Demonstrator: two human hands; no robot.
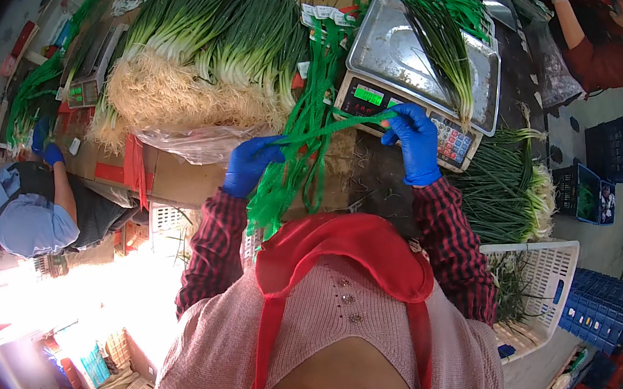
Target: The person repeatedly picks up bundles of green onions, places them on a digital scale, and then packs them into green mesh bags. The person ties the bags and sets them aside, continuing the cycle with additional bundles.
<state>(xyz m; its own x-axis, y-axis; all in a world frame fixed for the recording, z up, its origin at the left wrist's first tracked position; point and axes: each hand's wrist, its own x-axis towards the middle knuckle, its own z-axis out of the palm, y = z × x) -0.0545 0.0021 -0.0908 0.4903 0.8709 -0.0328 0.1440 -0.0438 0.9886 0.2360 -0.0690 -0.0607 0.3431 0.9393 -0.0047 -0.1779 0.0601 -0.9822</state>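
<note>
A green mesh netting sleeve (337, 127) is stretched between my two gloved hands. My right hand (414, 143), in a blue glove, pinches its upper end in front of the scale's keypad. My left hand (251, 164), gloved the same way, holds the sleeve lower down, beside a hanging bundle of more green netting (312, 89) with white tags. On the metal pan (385, 43) of a digital scale (352, 97) lies a bunch of green onions (448, 57), roots towards me. A large pile of green onions (220, 37) with pale roots stands left of the netting.
More green onions (499, 182) lie right of the scale, above a white plastic crate (552, 300) with loose greens. Clear plastic film (201, 143) lies below the pile's roots. A co-worker in blue (34, 219) is at left; another person's sleeve (608, 62) shows top right.
</note>
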